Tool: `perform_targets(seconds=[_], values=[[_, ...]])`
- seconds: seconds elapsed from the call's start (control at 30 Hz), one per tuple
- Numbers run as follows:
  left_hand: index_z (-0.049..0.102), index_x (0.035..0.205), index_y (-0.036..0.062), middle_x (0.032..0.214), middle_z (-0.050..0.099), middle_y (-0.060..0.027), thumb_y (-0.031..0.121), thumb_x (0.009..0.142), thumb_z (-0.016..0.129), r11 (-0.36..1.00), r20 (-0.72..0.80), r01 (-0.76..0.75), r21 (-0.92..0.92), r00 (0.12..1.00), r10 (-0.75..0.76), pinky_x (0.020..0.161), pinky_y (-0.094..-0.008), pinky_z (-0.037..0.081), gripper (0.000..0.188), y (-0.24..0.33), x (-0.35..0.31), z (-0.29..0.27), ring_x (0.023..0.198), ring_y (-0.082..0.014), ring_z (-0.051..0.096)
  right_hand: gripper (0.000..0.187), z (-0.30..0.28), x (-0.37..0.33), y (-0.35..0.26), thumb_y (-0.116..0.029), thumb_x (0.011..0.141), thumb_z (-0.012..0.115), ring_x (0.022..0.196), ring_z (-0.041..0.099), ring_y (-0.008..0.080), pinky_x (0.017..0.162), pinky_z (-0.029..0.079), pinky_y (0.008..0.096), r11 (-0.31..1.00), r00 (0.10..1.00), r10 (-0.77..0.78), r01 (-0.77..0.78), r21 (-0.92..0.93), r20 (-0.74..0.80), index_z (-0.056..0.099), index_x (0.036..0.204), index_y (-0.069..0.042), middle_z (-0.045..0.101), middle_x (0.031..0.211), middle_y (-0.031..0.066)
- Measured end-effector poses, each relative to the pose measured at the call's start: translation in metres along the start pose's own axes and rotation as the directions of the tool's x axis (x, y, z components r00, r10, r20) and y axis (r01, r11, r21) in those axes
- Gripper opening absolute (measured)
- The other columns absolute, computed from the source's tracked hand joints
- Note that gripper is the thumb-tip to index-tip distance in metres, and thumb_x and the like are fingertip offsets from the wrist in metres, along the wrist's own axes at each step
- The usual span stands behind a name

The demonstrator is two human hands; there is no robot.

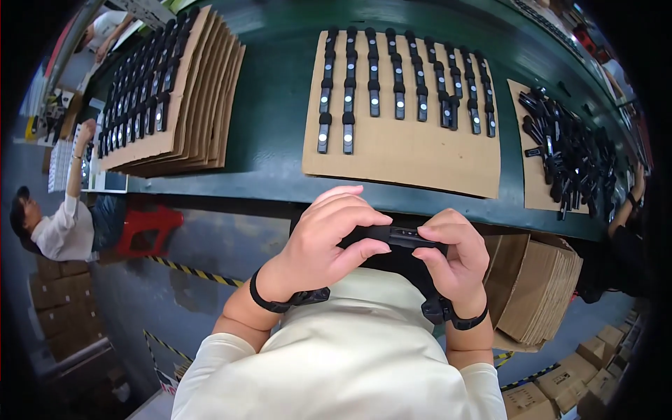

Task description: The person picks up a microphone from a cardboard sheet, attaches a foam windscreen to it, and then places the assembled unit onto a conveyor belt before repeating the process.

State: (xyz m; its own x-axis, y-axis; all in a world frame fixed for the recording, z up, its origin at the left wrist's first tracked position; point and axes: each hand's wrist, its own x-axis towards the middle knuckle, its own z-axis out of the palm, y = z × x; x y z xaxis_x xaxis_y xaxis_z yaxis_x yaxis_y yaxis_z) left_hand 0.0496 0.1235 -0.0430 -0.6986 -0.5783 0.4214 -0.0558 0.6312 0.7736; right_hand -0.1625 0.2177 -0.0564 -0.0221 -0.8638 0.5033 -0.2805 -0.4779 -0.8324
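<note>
In front of my body, just short of the bench's near edge, I hold a small black wireless microphone point(404, 236) level between both hands. My left hand point(329, 241) closes thumb and fingers round its dark rounded end, which is partly hidden. My right hand point(455, 255) pinches the opposite end between thumb and fingertips. The slim body shows tiny marks on its upturned side. Beyond my hands, a cardboard sheet point(406, 154) carries rows of similar black microphones point(374, 77), each with a dark head and a pale round dot.
A stack of cardboard sheets point(210, 105), topped with more microphones, stands left on the green bench point(273, 91). Right lies a loose heap of black microphones point(560, 150). Below the bench is a box of cardboard point(535, 287). A seated person point(59, 227) works at far left; another's arm point(633, 196) shows right.
</note>
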Motion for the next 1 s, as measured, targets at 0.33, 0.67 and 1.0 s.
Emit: perform_targets(seconds=[0.33, 0.67, 1.0], values=[[0.069, 0.101, 0.0024, 0.093, 0.068, -0.0094, 0.007, 0.072, 0.081, 0.994, -0.102, 0.023, -0.106, 0.994, -0.034, 0.099, -0.0511, 0.045, 0.032, -0.012, 0.014, 0.003, 0.084, -0.024, 0.066, 0.034, 0.006, 0.021, 0.014, -0.001, 0.072, 0.082, 0.071, 0.06, 0.0216, 0.061, 0.047, 0.0299, 0.999, 0.999, 0.04, -0.04, -0.028, -0.02, 0.065, 0.101, 0.001, 0.067, 0.086, 0.0104], [0.069, 0.1, 0.0034, 0.088, 0.066, -0.0077, 0.006, 0.071, 0.081, 0.996, -0.057, -0.009, -0.09, 0.998, 0.003, 0.098, -0.0513, 0.045, 0.031, -0.031, 0.029, 0.004, 0.083, -0.0229, 0.065, 0.032, 0.003, 0.031, 0.029, -0.003, 0.076, 0.081, 0.073, 0.057, 0.0192, 0.064, 0.044, 0.0288, 0.999, 0.999, 0.033, -0.033, -0.021, 0.008, 0.063, 0.102, 0.002, 0.064, 0.085, 0.0097], [0.068, 0.099, 0.0031, 0.09, 0.065, -0.0089, 0.009, 0.074, 0.079, 0.98, -0.024, 0.06, -0.188, 0.998, -0.065, 0.099, -0.0512, 0.044, 0.028, -0.029, 0.039, 0.013, 0.087, -0.0247, 0.064, 0.032, -0.002, 0.03, 0.034, 0.001, 0.073, 0.081, 0.076, 0.062, 0.0218, 0.064, 0.049, 0.0305, 0.998, 0.999, -0.046, 0.045, -0.051, -0.01, 0.064, 0.1, 0.0, 0.066, 0.089, 0.011]])
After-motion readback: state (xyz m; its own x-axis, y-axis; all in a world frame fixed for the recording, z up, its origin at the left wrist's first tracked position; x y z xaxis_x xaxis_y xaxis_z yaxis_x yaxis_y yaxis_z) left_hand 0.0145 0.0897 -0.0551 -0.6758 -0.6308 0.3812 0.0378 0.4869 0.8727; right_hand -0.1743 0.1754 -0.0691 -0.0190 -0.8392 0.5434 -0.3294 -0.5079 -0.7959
